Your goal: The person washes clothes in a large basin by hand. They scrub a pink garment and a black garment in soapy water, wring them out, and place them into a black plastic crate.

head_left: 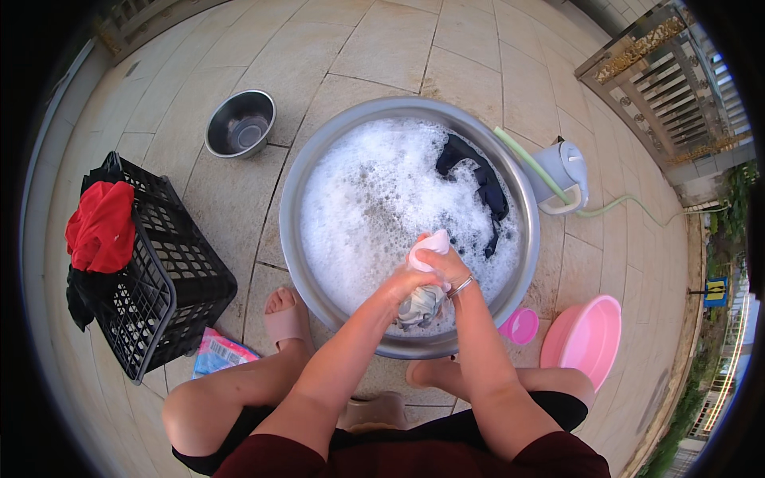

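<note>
Before me stands a wide metal basin (291, 251) full of white suds (358, 191). Over its near part my left hand (412, 279) and my right hand (448, 266) meet, both gripping one wet, bunched cloth (435, 241). A pale pink end of it sticks up beyond my fingers, and a greyish part hangs below them, close to the foam. A metal bangle (460, 287) circles my right wrist. Dark fabric (487, 185) floats partly under the suds along the basin's right side.
Left stands a black plastic crate (173, 299) with a red garment (101, 227) over its edge; a metal bowl (241, 124) lies beyond. At right are a grey-blue pitcher (553, 173), a green hose (532, 161), a pink tub (583, 340) and a small magenta container (522, 326). A printed plastic packet (221, 352) lies near my left foot.
</note>
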### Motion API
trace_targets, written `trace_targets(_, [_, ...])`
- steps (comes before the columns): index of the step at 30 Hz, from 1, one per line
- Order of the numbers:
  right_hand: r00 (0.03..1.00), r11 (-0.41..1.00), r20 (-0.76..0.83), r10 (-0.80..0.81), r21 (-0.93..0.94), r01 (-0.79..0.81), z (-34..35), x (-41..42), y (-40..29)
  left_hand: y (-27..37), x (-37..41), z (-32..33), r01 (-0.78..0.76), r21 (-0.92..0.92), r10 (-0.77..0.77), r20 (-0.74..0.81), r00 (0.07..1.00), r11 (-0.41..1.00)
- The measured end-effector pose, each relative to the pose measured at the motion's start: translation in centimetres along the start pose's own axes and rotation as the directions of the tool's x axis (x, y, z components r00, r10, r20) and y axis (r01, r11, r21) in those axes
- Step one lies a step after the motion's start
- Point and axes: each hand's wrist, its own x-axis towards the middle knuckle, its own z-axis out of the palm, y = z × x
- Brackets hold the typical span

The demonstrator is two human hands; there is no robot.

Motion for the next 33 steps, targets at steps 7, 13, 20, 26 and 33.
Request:
trace_targets(7, [0.969, 0.902, -0.234, -0.077, -0.43, -0.032, 2.1, -0.1, -0.4, -1.7, 0.2, -0.3, -0.124, 0.549, 0.211, -0.099, 0.972, 0.826])
trace_targets(13, [0.906, 0.894, -0.293, -0.306, -0.414, 0.168, 5.8, -1.5, -3.7, -1.0, -0.3, -1.8, -0.165, 0.165, 0.129, 0.209, 0.969, 0.972])
trace_targets(20, [0.706, 0.742, -0.251, -0.663, -0.348, 0.573, 10.4, -2.7, -12.9, -3.2, -0.3, -3.5, -0.063, 0.488, -0.08, 0.267, 0.96, 0.871])
trace_targets(26, [0.652, 0.712, -0.293, -0.699, -0.205, 0.671, 8.4, -3.5, -17.2, -1.7, 0.2, -5.4, -0.013, 0.496, 0.021, -0.012, 1.0, 0.868])
trace_targets(33, [0.782, 0.787, -0.206, -0.588, -0.367, 0.496, 0.8, -4.8, -14.9, 10.4, -2.8, -5.6, -0.212, 0.577, 0.437, -0.284, 0.853, 0.789])
